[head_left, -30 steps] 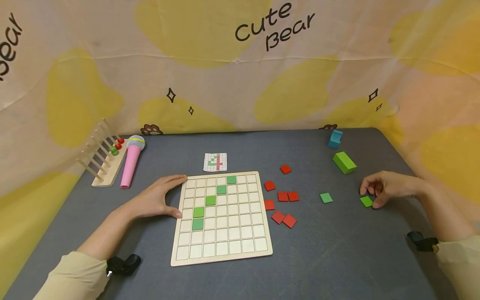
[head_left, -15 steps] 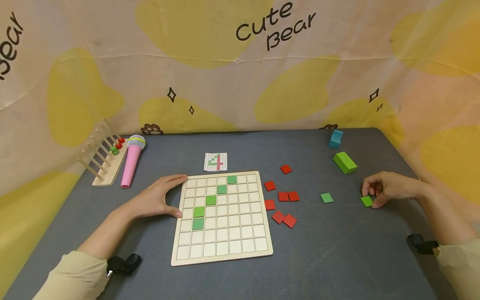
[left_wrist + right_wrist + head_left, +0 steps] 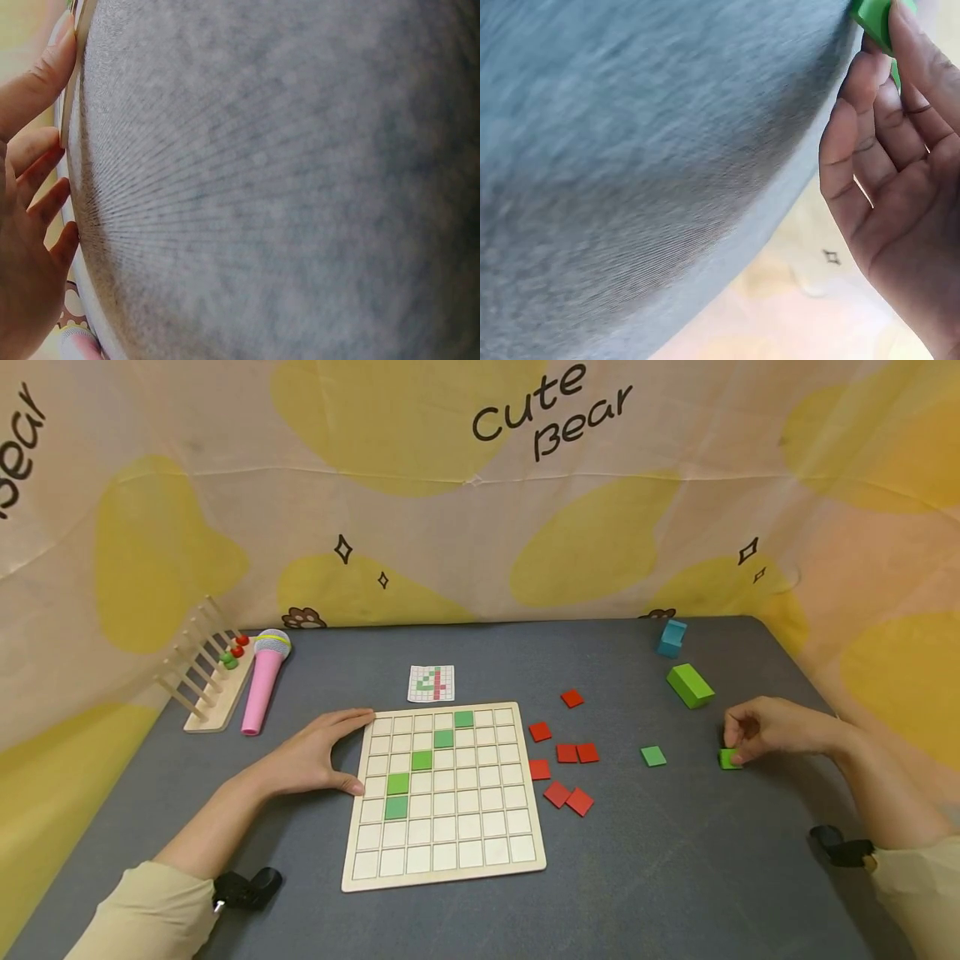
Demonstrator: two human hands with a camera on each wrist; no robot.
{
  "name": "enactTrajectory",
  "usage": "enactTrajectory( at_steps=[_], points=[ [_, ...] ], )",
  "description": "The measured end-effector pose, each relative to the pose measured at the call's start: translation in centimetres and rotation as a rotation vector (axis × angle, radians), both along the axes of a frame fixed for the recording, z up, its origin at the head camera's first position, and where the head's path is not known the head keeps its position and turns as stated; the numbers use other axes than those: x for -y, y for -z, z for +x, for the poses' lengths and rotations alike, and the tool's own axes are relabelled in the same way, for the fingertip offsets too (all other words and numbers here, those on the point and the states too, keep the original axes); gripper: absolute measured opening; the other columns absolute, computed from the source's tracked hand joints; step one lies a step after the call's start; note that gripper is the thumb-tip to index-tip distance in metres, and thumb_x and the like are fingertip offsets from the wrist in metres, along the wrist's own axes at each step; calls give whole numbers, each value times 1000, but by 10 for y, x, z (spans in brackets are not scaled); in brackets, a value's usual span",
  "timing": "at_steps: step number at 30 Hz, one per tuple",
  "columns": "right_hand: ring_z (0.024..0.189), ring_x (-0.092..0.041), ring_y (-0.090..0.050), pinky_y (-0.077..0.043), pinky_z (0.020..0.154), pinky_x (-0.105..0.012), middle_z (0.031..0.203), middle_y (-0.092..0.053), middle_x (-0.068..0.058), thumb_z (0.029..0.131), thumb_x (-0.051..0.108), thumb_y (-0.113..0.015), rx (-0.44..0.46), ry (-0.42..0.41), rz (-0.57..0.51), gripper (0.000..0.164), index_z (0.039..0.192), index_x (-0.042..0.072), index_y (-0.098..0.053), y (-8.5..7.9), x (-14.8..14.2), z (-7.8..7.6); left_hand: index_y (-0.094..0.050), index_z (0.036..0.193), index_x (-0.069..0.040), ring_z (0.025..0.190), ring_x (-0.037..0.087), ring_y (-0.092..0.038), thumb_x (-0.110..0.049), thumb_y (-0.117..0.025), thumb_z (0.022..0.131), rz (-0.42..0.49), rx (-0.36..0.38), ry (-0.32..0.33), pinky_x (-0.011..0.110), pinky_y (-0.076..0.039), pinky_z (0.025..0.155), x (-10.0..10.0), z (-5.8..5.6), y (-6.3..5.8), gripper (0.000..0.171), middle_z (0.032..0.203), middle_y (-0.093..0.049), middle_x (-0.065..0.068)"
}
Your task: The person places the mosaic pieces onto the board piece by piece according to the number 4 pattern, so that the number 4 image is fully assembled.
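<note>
My left hand point(image 3: 315, 752) rests at the left side of a pale wooden grid board point(image 3: 442, 878), fingertips at the upper left corner and thumb lower on the edge. In the left wrist view the thumb point(image 3: 49, 71) and a fingertip meet the thin board edge. Several green tiles point(image 3: 422, 761) form a diagonal on the board. At the far right, my right hand point(image 3: 776, 727) pinches a bright green square tile point(image 3: 727, 760) between thumb and fingers, tilted up over the table. The right wrist view shows this green tile point(image 3: 874, 21) partly covered by the thumb.
Several red tiles point(image 3: 566, 752) lie right of the board; a green tile point(image 3: 653, 756) lies farther right. A printed pattern card point(image 3: 431, 683) is behind the board. Around stand a green block point(image 3: 689, 685), a blue block point(image 3: 671, 638), a pink toy microphone point(image 3: 262, 689) and a peg rack point(image 3: 213, 702).
The right fingers have closed on the bright green tile, which has tipped up from lying flat and shifted slightly left. The left hand and the board have stayed put.
</note>
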State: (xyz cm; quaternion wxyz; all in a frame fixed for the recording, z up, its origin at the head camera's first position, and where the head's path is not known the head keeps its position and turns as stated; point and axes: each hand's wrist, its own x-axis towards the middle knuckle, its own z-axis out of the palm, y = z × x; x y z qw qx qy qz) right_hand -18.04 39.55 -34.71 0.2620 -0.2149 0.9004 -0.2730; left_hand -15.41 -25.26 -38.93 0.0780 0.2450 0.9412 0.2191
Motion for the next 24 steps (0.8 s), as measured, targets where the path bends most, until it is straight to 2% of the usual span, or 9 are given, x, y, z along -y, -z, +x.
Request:
enactTrajectory(
  at_steps=[4, 10, 16, 19, 24],
  points=[
    [66, 0, -53, -45, 61, -20, 74, -59, 10, 81, 19, -79, -6, -18, -13, 18, 81, 10, -62, -6, 10, 1, -42, 148, -5, 140, 41, -40, -53, -86, 65, 3, 1, -1, 61, -33, 112, 0, 0, 0, 106, 152, -44, 19],
    [69, -4, -56, -49, 63, -22, 78, -63, 4, 82, 18, -78, 12, -3, -28, 17, 89, 9, -65, -16, 35, 2, -42, 148, -4, 140, 41, -40, -53, -86, 65, 8, 3, 1, 61, -33, 112, -1, 1, -1, 106, 152, -44, 19],
    [74, -16, -64, -54, 67, -26, 82, -67, -2, 83, 21, -78, 8, 12, -84, 21, 98, 10, -67, -20, 64, -1, -42, 149, -5, 140, 41, -40, -54, -86, 65, 1, 10, -8, 62, -33, 112, -1, 1, -1, 106, 153, -43, 18],
    [74, -15, -64, -53, 67, -25, 82, -67, -2, 84, 20, -77, -12, 2, -102, 19, 99, 13, -68, -19, 79, -4, -42, 149, -5, 140, 41, -40, -54, -86, 65, -1, 6, -6, 62, -33, 112, -1, 1, -1, 106, 152, -44, 18],
    [70, -9, -60, -52, 63, -23, 80, -66, -3, 85, 16, -76, -38, -60, -161, 15, 97, 13, -69, -16, 106, -8, -43, 148, -5, 139, 41, -41, -54, -86, 65, 3, 1, -5, 61, -34, 112, -1, 1, -1, 106, 152, -45, 18]
  ],
)
